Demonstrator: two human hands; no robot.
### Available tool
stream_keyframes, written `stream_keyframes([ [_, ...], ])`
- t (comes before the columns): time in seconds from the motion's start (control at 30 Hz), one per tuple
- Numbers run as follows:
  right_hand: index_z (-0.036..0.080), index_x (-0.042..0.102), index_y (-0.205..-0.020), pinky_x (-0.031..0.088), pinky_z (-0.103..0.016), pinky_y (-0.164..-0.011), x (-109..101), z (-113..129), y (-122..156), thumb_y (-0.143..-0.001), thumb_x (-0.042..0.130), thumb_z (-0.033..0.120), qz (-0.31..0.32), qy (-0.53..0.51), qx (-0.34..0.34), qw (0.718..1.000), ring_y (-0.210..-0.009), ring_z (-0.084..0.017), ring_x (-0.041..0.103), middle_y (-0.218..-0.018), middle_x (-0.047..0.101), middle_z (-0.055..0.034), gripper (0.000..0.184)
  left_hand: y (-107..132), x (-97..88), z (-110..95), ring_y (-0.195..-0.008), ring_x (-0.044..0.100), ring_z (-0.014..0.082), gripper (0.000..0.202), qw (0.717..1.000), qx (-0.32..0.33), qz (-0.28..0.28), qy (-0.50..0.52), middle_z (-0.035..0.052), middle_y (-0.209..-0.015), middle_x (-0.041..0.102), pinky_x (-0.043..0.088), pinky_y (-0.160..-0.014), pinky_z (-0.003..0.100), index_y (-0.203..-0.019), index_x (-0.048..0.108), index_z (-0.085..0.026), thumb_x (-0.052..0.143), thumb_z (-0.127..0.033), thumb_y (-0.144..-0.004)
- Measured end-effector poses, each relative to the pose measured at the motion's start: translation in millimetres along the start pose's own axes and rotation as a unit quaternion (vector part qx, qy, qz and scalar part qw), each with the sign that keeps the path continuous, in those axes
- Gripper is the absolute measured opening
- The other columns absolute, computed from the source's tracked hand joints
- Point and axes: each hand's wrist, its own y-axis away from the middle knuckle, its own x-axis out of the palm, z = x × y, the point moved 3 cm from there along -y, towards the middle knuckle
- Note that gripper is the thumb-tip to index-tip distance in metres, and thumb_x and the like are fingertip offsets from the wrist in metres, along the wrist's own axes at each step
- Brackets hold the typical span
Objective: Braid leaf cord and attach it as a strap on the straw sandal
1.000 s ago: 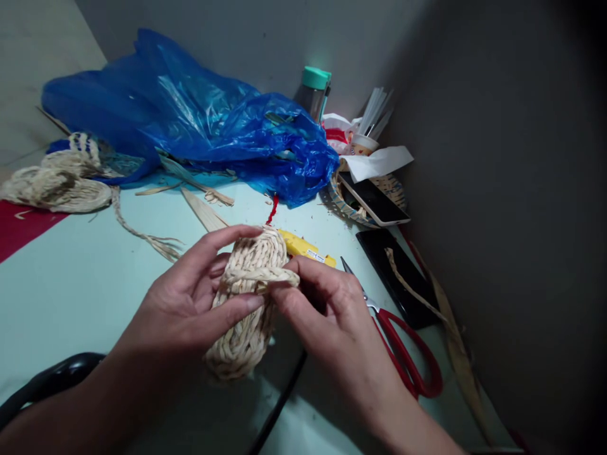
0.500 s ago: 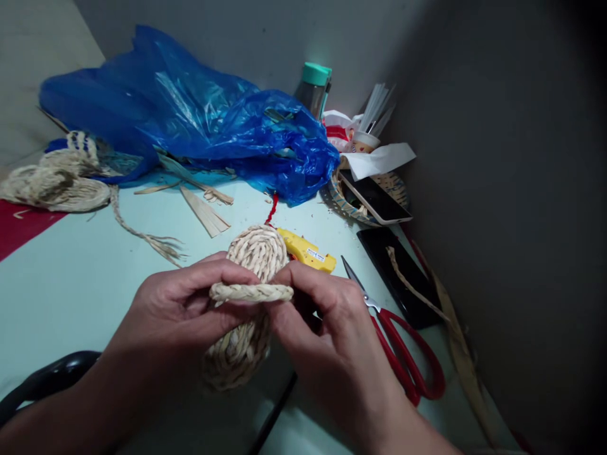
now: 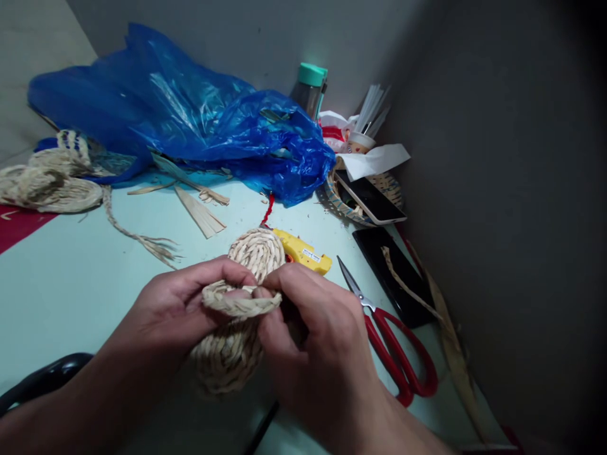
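Left hand (image 3: pixel 175 309) and right hand (image 3: pixel 320 322) both in narrow pinches on a short braid (image 3: pixel 241 308), bowed toward the tabletop's (image 3: pixel 57 284) near edge. Braid crosses the middle of a long woven pad (image 3: pixel 256 248); can't tell if the pad touches the tabletop. Best handling, my guess: grip close to both braid ends, bend evenly, no kinks or loosened strands, keep pad square under it. Scissors (image 3: pixel 363 299) toward right edge, well apart. Yellow glue gun (image 3: pixel 306 253) just beside pad's far end; possibly hot, keep knuckles off. Blue bag (image 3: pixel 190 120) along far edge.
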Motion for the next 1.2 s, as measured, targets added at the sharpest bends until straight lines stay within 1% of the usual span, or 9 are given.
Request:
stream_keyframes([
  [0.33,0.013,0.061,-0.087,0.041,-0.023,-0.061,-10,5,4,-0.088,0.055,0.013,0.077,0.013,-0.101,0.992,-0.067,-0.011,0.055,-0.076,0.06,-0.0008,0.006,5,-8.4,-7,-0.061,0.067,0.0146,0.008,0.978,0.137,-0.11,-0.112,-0.0024,-0.071,0.073,0.053,-0.052,0.016,-0.071,0.077,-0.027,0.082,-0.031,-0.065],
  [0.43,0.015,0.061,-0.102,0.044,-0.02,-0.063,-38,0,7,-0.092,0.058,0.021,0.017,0.046,-0.057,0.997,-0.067,-0.009,0.058,-0.087,0.065,-0.0005,0.012,7,-16.0,-7,-0.06,0.066,0.0136,0.017,0.978,0.115,-0.165,-0.048,-0.0033,-0.071,0.074,0.052,-0.05,0.015,-0.075,0.076,-0.028,0.084,-0.028,-0.059],
  [0.53,0.02,0.061,-0.097,0.043,-0.02,-0.056,-70,-12,21,-0.095,0.054,0.025,-0.089,0.176,0.029,0.98,-0.058,-0.009,0.056,-0.077,0.063,0.0019,0.009,11,-23.7,-12,-0.057,0.067,0.0144,0.026,0.97,0.103,-0.222,0.005,-0.0013,-0.068,0.075,0.052,-0.047,0.015,-0.076,0.076,-0.025,0.085,-0.025,-0.051],
  [0.63,0.021,0.06,-0.093,0.046,-0.025,-0.055,-78,-26,42,-0.097,0.051,0.034,-0.019,0.319,0.034,0.947,-0.062,-0.016,0.062,-0.076,0.062,-0.0014,0.016,17,-31.2,-23,-0.053,0.068,0.0184,0.034,0.965,0.09,-0.241,0.051,0.0013,-0.064,0.074,0.054,-0.044,0.021,-0.078,0.075,-0.024,0.087,-0.022,-0.046],
  [0.77,0.022,0.057,-0.098,0.049,-0.027,-0.053,-61,-37,58,-0.099,0.047,0.034,0.029,0.383,-0.016,0.923,-0.066,-0.02,0.068,-0.082,0.066,-0.0044,0.017,25,-47.6,-57,-0.056,0.068,0.0152,0.03,0.948,0.148,-0.267,0.085,-0.0002,-0.067,0.074,0.056,-0.048,0.02,-0.078,0.075,-0.02,0.083,-0.013,-0.05],
  [0.87,0.021,0.054,-0.098,0.048,-0.028,-0.05,-42,-36,49,-0.1,0.044,0.039,0.039,0.4,0.008,0.915,-0.063,-0.021,0.07,-0.078,0.068,-0.0039,0.02,15,-63.5,-98,-0.063,0.067,0.0124,0.021,0.925,0.229,-0.282,0.115,0.0003,-0.071,0.075,0.058,-0.057,0.019,-0.079,0.073,-0.013,0.075,-0.005,-0.06],
  [1.0,0.022,0.047,-0.09,0.039,-0.031,-0.043,-21,-35,22,-0.099,0.045,0.047,0.052,0.453,0.067,0.888,-0.054,-0.026,0.069,-0.066,0.065,-0.0023,0.026,-22,-81.0,-147,-0.073,0.063,0.006,0.02,0.853,0.381,-0.301,0.194,-0.0084,-0.068,0.068,0.053,-0.077,0.014,-0.068,0.062,-0.017,0.074,-0.002,-0.06],
  [1.1,0.023,0.043,-0.09,0.033,-0.03,-0.042,-8,-40,12,-0.097,0.047,0.042,0.051,0.456,0.052,0.887,-0.053,-0.026,0.069,-0.069,0.066,-0.0023,0.021,-55,-80.3,-156,-0.063,0.061,0.0084,0.021,0.874,0.37,-0.247,0.193,-0.0056,-0.063,0.066,0.052,-0.066,0.018,-0.065,0.063,-0.015,0.08,-0.008,-0.055],
  [1.2,0.022,0.042,-0.099,0.033,-0.03,-0.045,-2,-49,16,-0.096,0.042,0.032,-0.004,0.461,0.055,0.886,-0.052,-0.024,0.068,-0.078,0.069,-0.0054,0.011,-64,-67.6,-143,-0.062,0.063,0.0128,0.026,0.918,0.328,-0.151,0.161,0.0004,-0.068,0.07,0.053,-0.059,0.022,-0.07,0.071,-0.013,0.087,-0.011,-0.05],
])
